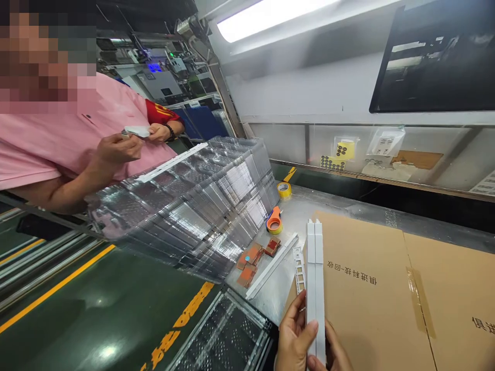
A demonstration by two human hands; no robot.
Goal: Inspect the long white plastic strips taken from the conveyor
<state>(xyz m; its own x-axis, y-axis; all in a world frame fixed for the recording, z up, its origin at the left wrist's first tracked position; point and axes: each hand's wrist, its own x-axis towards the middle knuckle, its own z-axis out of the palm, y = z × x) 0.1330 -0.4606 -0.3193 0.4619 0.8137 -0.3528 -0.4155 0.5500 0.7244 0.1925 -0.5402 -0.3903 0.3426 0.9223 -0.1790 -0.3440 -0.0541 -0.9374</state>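
A pair of long white plastic strips (315, 278) stands side by side in my two hands, upright above the cardboard. My left hand (296, 335) wraps the lower part from the left, its thumb across the front. From the right, my right hand (334, 350) closes round the bottom end, partly cut off by the frame edge. Just left of the strips lies a white slotted strip (299, 270), its lower end near my left fingers. Under my hands is a flat brown cardboard sheet (363, 309) with printed characters.
Clear plastic trays (193, 206) are stacked high on the left. A white rail (273, 265), orange-brown pieces (249, 263), an orange tape dispenser (274, 221) and yellow tape (284, 190) lie on the metal table. Across the stack a person in pink (112, 118) holds a small pale item.
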